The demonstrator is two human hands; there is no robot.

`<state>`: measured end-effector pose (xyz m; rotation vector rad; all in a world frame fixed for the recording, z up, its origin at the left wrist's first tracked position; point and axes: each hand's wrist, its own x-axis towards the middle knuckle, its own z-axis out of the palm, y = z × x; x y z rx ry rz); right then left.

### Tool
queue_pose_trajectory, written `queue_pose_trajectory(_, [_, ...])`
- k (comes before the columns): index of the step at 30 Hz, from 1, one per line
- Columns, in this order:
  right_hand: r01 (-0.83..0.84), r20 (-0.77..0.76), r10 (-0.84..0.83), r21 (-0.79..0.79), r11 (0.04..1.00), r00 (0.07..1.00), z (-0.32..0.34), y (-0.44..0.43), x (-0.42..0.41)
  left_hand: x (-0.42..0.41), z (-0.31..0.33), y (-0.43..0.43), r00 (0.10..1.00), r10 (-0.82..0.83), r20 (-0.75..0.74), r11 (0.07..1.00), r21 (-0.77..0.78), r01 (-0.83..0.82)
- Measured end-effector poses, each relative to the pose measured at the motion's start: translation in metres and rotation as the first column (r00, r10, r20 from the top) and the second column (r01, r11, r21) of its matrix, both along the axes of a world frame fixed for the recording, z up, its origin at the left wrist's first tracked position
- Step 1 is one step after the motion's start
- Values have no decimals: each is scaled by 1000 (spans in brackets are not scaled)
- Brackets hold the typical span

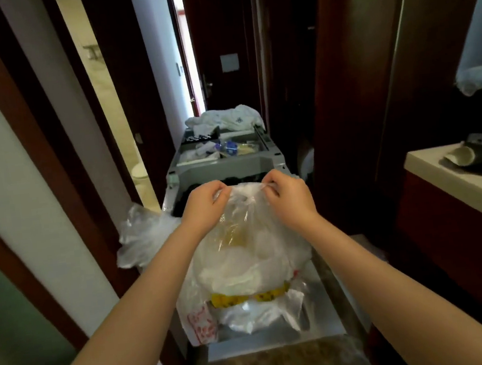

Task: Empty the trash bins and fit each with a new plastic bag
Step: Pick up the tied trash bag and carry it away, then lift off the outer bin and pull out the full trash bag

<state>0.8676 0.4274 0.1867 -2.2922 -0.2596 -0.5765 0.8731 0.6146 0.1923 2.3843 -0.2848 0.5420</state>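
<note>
The full clear trash bag (248,259) is held up before the grey cart (217,167), its gathered top pinched by the curled fingers of the left hand (206,203) and right hand (285,195).

— What's that under your hands?
— The trash bag (250,255): thin clear plastic, stuffed full and upright. Your left hand (206,203) and right hand (285,195) pinch its gathered neck between them.
— What shows through it?
— Crumpled white plastic fills the middle below your wrists. Lower down, a yellow strip (246,297) with dark specks runs across, and a white bag (201,326) with red print bulges at the bottom, on your left hand's side.
— Anything beside it?
— A second clear bag (144,237), crumpled and puffed, just left of your left forearm.
</note>
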Motion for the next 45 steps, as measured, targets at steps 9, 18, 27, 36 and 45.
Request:
queue_pose_trajectory(9, [-130,-7,133,154,979,991,23,45,164,156,25,39,994,107,-3,969,-222,-105])
queue_pose_trajectory(18, [-89,-85,105,168,982,991,-8,86,312,314,-9,82,996,87,-19,968,-235,-89])
queue_pose_trajectory(27, [-76,-289,81,29,997,954,-66,121,416,419,-83,123,952,81,-296,969,-200,-145])
queue_pose_trajectory(36, [-607,-781,257,-188,773,569,-166,158,493,427,-167,156,636,242,-733,964,257,-71])
queue_pose_trajectory(45, [-743,-756,413,-141,655,508,-182,204,539,424,-160,156,536,367,-760,928,256,-272])
